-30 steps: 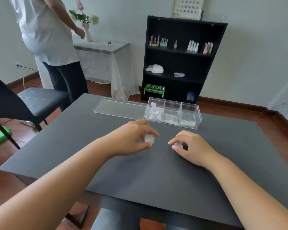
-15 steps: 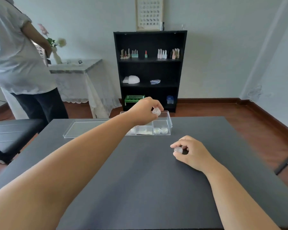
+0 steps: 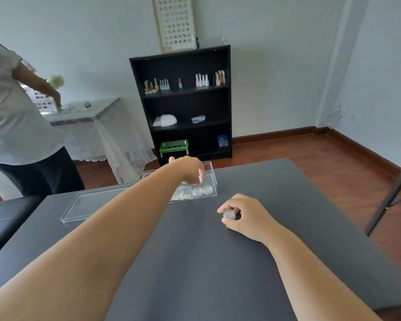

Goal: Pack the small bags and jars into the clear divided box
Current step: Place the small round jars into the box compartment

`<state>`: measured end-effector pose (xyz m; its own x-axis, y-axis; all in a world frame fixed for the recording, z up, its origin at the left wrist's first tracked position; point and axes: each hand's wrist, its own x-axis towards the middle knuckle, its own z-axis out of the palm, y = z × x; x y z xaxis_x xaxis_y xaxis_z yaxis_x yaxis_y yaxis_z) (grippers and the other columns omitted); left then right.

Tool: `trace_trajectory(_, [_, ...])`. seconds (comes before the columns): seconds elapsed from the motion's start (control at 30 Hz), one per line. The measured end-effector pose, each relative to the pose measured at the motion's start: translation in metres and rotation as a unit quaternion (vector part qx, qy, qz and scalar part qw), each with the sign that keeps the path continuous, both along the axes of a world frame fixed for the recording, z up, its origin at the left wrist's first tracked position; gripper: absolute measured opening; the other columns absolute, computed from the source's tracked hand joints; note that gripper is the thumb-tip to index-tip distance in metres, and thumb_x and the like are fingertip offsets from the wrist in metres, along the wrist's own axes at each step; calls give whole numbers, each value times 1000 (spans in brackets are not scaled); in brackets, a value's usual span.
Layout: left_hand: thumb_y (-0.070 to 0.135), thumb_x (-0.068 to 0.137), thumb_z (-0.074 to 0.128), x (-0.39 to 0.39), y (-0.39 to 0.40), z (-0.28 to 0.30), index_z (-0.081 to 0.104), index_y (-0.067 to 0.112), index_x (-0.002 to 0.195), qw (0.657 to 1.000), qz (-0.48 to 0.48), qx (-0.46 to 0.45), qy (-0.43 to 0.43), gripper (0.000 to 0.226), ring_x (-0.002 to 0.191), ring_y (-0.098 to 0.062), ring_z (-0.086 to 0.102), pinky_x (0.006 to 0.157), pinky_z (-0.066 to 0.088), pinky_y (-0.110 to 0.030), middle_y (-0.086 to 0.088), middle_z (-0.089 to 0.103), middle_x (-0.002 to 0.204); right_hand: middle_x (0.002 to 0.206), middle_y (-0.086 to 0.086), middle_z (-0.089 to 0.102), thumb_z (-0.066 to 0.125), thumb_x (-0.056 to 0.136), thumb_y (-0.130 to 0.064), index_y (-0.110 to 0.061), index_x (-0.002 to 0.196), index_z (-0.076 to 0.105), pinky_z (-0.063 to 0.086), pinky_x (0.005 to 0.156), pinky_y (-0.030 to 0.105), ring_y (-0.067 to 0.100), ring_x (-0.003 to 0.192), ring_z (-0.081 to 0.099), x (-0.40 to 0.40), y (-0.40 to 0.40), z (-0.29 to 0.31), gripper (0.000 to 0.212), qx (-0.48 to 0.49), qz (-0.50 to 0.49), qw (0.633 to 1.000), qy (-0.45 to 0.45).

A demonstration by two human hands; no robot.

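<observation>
The clear divided box point(image 3: 213, 179) stands at the far middle of the black table point(image 3: 195, 262). Its right compartment holds two small jars point(image 3: 202, 191), and pale small bags point(image 3: 180, 195) lie in the one beside it. My left hand point(image 3: 190, 169) reaches down over the box, fingertips pinched on a small jar that is blurred and mostly hidden. My right hand point(image 3: 247, 215) rests on the table in front of the box, closed around another small clear jar point(image 3: 229, 214).
The box's clear lid point(image 3: 90, 205) lies flat to the left of the box. A person in a white shirt point(image 3: 16, 117) stands at the far left by a cloth-covered side table. A black shelf point(image 3: 185, 100) is behind. A black seat point(image 3: 5, 216) is at left, a chair leg point(image 3: 391, 193) at right.
My left hand carried its jar from the table's middle up to the box and now dips into it. My right hand stayed put on its jar. The view shifted.
</observation>
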<state>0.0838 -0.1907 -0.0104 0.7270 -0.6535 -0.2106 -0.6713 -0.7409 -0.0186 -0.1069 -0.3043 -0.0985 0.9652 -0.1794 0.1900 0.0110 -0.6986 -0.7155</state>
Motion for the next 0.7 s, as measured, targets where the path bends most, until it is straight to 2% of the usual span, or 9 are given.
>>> trace_trajectory(0.07, [25, 86, 61, 0, 0, -3, 67, 38, 99, 1000, 3, 14, 4, 20, 107, -16, 53, 97, 24, -51, 13, 65, 106, 90, -12, 58, 70, 79, -22, -37, 87, 71, 41, 64, 8, -2, 75, 53, 1, 0, -1, 16, 5, 0, 1000, 0])
trace_trajectory(0.2, [24, 92, 47, -2, 1, -5, 68, 38, 108, 1000, 16, 12, 23, 29, 114, -19, 50, 105, 15, -57, 10, 64, 114, 89, -12, 58, 70, 79, -23, -38, 86, 71, 40, 63, 8, -1, 76, 53, 1, 0, -2, 16, 2, 0, 1000, -3])
trace_trajectory(0.33, [22, 96, 40, -4, 6, -4, 64, 44, 115, 1000, 3, 20, 18, 38, 122, -22, 47, 107, 14, -55, 11, 61, 124, 88, -13, 59, 69, 80, -23, -40, 85, 70, 40, 64, 9, -2, 76, 55, 1, 0, 0, 18, 7, -3, 1000, -12])
trace_trajectory(0.4, [17, 97, 37, -7, 11, -1, 61, 43, 122, 1000, 2, -5, 3, 44, 125, -25, 45, 107, 16, -54, 8, 57, 131, 88, -13, 60, 68, 81, -23, -40, 86, 69, 41, 68, 10, -2, 78, 56, 1, -1, 3, 18, 16, -13, 1000, -23])
trace_trajectory(0.47, [17, 98, 35, -10, 22, 3, 60, 39, 125, 997, 4, -73, -7, 43, 121, -26, 48, 106, 29, -50, 2, 53, 131, 87, -14, 61, 68, 82, -22, -38, 88, 70, 42, 68, 9, -2, 80, 55, 2, -2, 9, 17, 23, -26, 999, -41])
trace_trajectory(0.57, [22, 99, 35, -13, 53, 3, 64, 33, 118, 975, 13, -221, -10, 37, 103, -18, 55, 88, 48, -37, 4, 52, 122, 91, -16, 63, 68, 84, -20, -35, 93, 71, 40, 68, 4, -3, 85, 54, 12, -5, 26, 18, 16, -31, 997, -72])
trace_trajectory(0.7, [24, 95, 47, -18, 118, -14, 68, 35, 99, 920, 67, -382, -58, 24, 82, -1, 56, 65, 43, -21, 15, 55, 99, 101, -13, 62, 67, 84, -15, -31, 102, 70, 42, 71, 11, 2, 89, 57, 41, -8, 52, 24, -35, -15, 995, -91])
